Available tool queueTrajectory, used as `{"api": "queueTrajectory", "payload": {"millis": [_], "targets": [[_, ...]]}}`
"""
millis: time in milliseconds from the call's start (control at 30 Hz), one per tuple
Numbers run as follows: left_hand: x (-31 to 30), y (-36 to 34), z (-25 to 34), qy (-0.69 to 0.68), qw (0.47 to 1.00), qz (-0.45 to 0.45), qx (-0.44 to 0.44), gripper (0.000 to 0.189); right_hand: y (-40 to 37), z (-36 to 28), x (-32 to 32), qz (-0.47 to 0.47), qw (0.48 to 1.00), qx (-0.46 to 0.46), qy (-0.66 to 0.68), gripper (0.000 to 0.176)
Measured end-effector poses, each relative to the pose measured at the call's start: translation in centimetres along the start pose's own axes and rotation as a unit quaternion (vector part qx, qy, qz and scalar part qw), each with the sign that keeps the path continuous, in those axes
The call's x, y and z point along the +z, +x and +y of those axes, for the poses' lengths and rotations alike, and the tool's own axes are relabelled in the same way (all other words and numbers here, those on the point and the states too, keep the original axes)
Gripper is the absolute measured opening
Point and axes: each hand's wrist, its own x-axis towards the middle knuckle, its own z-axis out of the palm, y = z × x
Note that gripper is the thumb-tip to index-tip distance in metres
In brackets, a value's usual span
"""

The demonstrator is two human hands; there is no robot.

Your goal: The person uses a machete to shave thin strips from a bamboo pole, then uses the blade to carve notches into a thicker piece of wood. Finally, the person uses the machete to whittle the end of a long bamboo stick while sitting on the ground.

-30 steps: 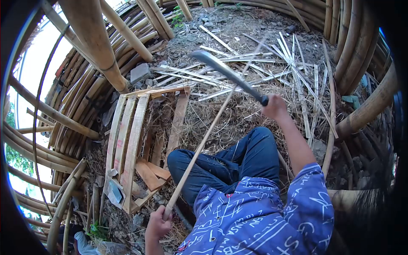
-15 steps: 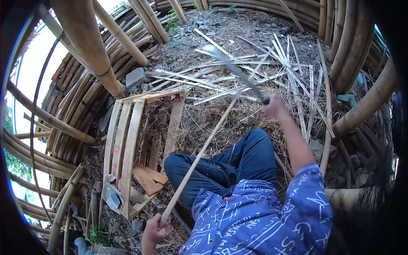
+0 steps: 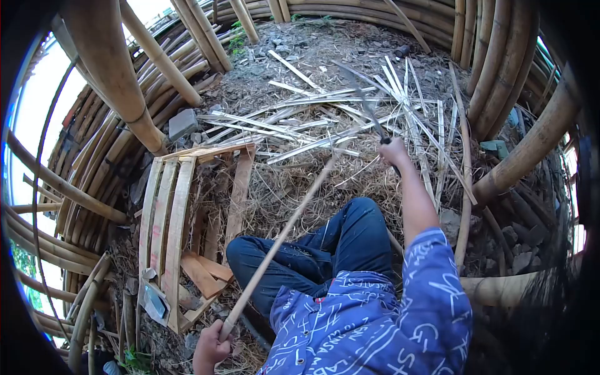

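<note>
My left hand point(image 3: 212, 347), at the bottom left of the view, is closed round the lower end of a long bamboo strip point(image 3: 275, 247). The strip slants up and to the right across my bent knees, its far end over the straw. My right hand point(image 3: 394, 153) grips the dark handle of a long blade point(image 3: 367, 107), which points up and to the left, away from me, over pale split strips point(image 3: 300, 128) on the ground. The blade is slightly blurred and stands apart from the strip I hold.
A slatted wooden crate point(image 3: 164, 219) lies at the left with loose boards. Thick bamboo poles point(image 3: 109, 62) rise at the left and right. A grey block point(image 3: 182, 124) sits beyond the crate, and rubble point(image 3: 522, 253) lies at the right.
The blade has swung away from the held strip, its tip to the right in the view. The strip's far end sits lower. The whole scene has shifted slightly left.
</note>
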Motion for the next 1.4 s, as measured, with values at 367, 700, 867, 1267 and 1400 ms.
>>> {"api": "queueTrajectory", "payload": {"millis": [367, 700, 867, 1267, 1400], "targets": [[-1.4, 0.4, -3.6, 0.052, 0.994, 0.035, -0.087, 0.026, -3.2, 5.6, 4.3, -0.042, 0.986, 0.086, 0.136, 0.016], [-10.3, -4.8, -10.0, -0.153, 0.973, 0.1, -0.14, 0.008, 2.1, 16.1, 4.2, 0.058, 0.985, 0.158, 0.048, 0.016], [-13.0, -9.1, -9.9, -0.169, 0.953, 0.196, -0.158, 0.013, -2.4, 13.0, -0.6, 0.05, 0.959, 0.156, 0.233, 0.012], [-10.4, -4.9, -8.2, -0.156, 0.975, 0.116, -0.111, 0.008, -15.2, -2.6, 3.3, 0.036, 0.96, -0.236, 0.146, 0.013], [-9.7, -4.1, -6.6, -0.072, 0.988, 0.107, -0.09, 0.007, -18.1, -9.0, 2.9, -0.021, 0.964, -0.24, 0.109, 0.015]]}}
